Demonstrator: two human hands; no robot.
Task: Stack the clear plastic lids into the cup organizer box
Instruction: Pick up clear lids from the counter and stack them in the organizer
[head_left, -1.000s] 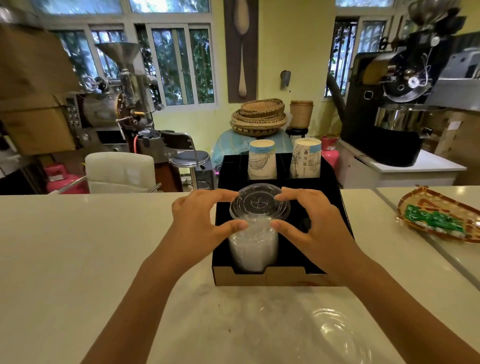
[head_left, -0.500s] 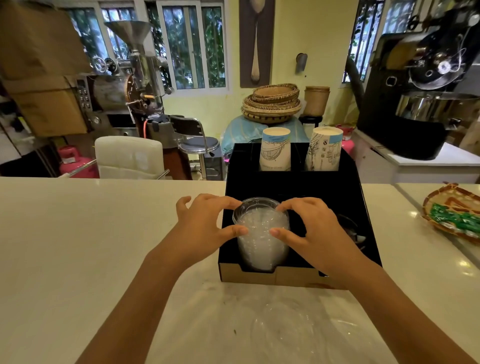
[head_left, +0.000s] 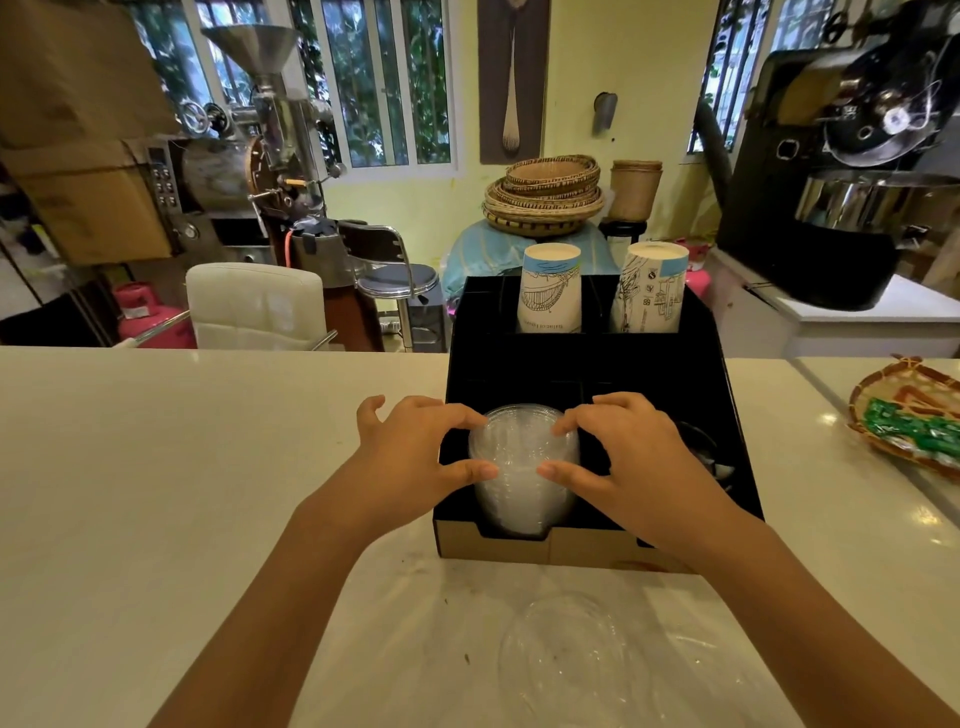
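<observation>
Fingers of left hand (head_left: 415, 457) and right hand (head_left: 634, 457) curled around lid stack (head_left: 522, 467), apparently gripping, inside organizer box (head_left: 519, 545).

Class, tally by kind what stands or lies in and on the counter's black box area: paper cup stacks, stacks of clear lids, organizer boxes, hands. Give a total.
Paper cup stacks: 2
Clear lid stacks: 1
Organizer boxes: 1
Hands: 2, left hand, right hand
Total: 6

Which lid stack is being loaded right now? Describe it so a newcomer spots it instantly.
Find the black cup organizer box on the pale counter. In its front-left compartment, between the left hand and right hand, stands the stack of clear plastic lids. Unlike the printed paper cups at the back, it is see-through.
</observation>
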